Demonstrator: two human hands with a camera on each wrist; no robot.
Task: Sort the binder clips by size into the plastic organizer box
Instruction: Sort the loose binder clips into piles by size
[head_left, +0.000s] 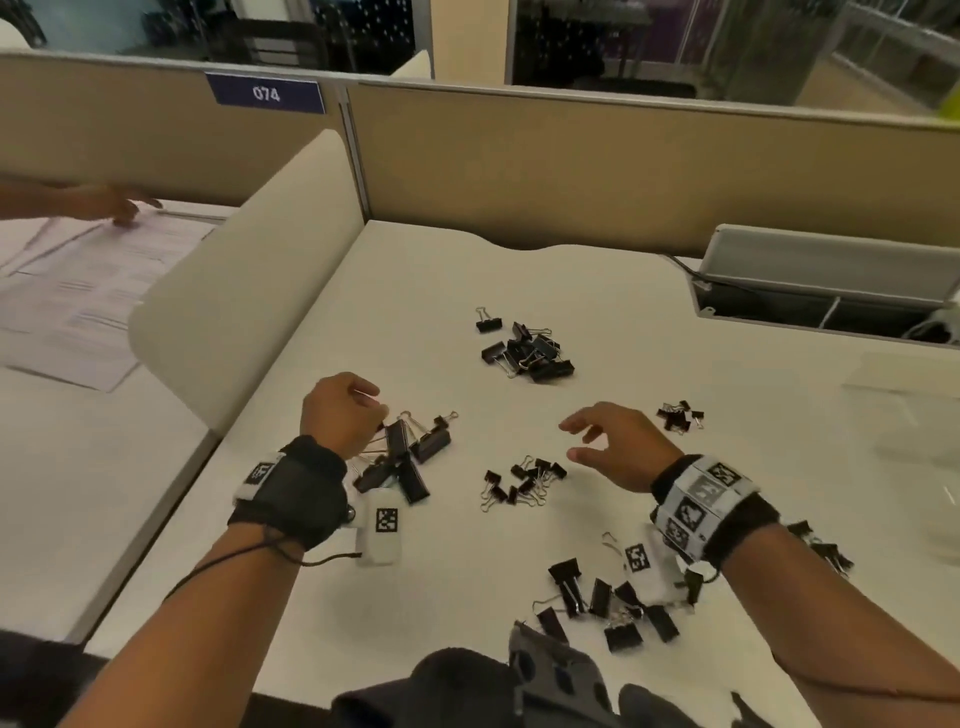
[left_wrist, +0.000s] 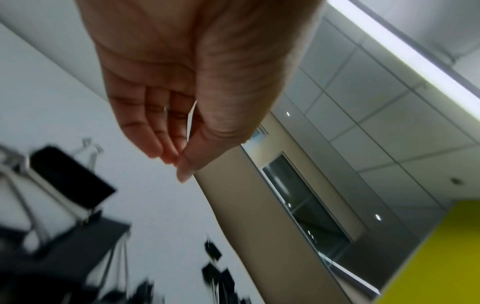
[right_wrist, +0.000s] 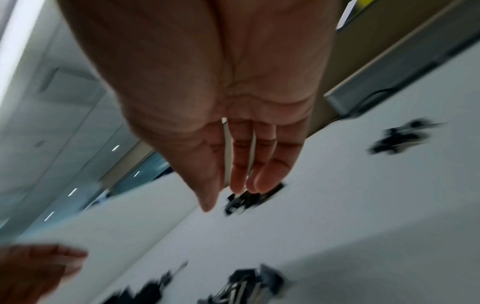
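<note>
Black binder clips lie in separate piles on the white desk (head_left: 649, 322). My left hand (head_left: 376, 410) hovers at the edge of the large clips (head_left: 410, 457). In the left wrist view the left hand (left_wrist: 176, 162) has its thumb against lightly bent fingers, with nothing between them, and a large clip (left_wrist: 70, 176) lies apart from it. My right hand (head_left: 576, 439) hangs spread and empty above the small clips (head_left: 524, 480). The right wrist view shows the right hand (right_wrist: 223, 195) over blurred clips (right_wrist: 249, 200). A faint clear plastic shape (head_left: 904, 389) sits at the right; its compartments cannot be made out.
More clip piles lie at the far centre (head_left: 530, 351), right of centre (head_left: 678, 415), near me (head_left: 602, 603) and under my right wrist (head_left: 826, 551). An open cable tray (head_left: 821, 291) is at the back right. A curved divider (head_left: 249, 291) bounds the left; another person's hand (head_left: 114, 205) touches papers beyond.
</note>
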